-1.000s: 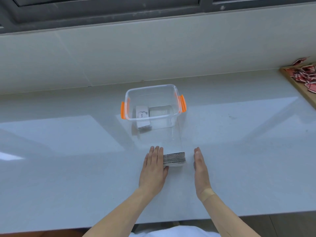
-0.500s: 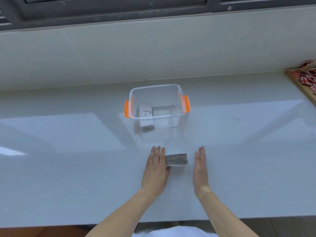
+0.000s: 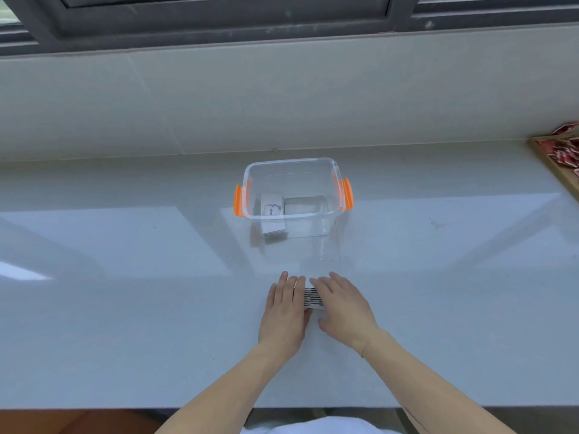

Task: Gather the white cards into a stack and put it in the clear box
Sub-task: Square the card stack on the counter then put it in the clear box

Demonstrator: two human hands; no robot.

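Note:
A row of white cards (image 3: pixel 312 297) stands on edge on the pale counter, near its front. My left hand (image 3: pixel 285 310) lies flat with its fingers against the row's left end. My right hand (image 3: pixel 343 303) covers the row's right part, palm down, so only a narrow strip of card edges shows between the hands. Whether the right hand grips the cards cannot be told. Beyond the hands stands the clear box (image 3: pixel 332 183) with orange handles. Inside it, at the left, sits a small stack of white cards (image 3: pixel 272 211).
A wooden tray (image 3: pixel 557 164) with red packets lies at the counter's far right. A tiled wall and a dark window frame rise behind the box. The counter's front edge runs just below my forearms.
My right hand moved left from beside the row onto it, covering its right part. The left hand stayed at the left end. The visible strip of cards is narrower.

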